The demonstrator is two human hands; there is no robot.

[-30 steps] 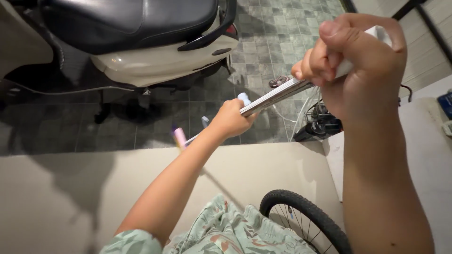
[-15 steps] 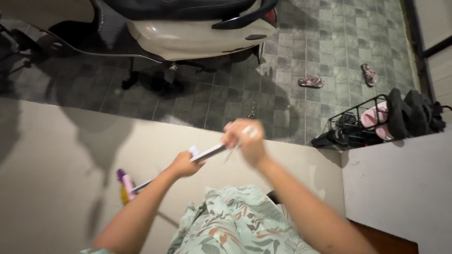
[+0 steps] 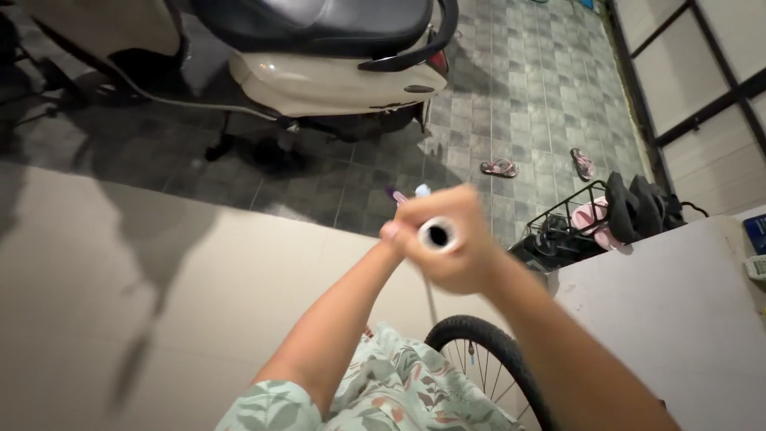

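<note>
My right hand (image 3: 463, 257) is closed around the white end of a long metal pole (image 3: 437, 235), which points almost straight at the camera, so I see its round open end. My left hand (image 3: 392, 231) grips the same pole just beyond and is mostly hidden behind the right. Past the hands, a purple tip (image 3: 395, 194) and a pale blue part (image 3: 422, 190) of the pole's far end stick out. Both arms reach forward over my patterned green clothing (image 3: 399, 395).
A cream scooter with a black seat (image 3: 319, 56) stands on grey floor tiles ahead. A bicycle wheel (image 3: 488, 345) sits below my hands. A black shoe rack (image 3: 602, 215) and two sandals (image 3: 499, 168) lie at the right, beside a white ledge (image 3: 678, 303).
The pole has swung from lying sideways across the view to pointing end-on at the camera. My hands have come together and risen. The view has shifted, and the bicycle wheel shows again.
</note>
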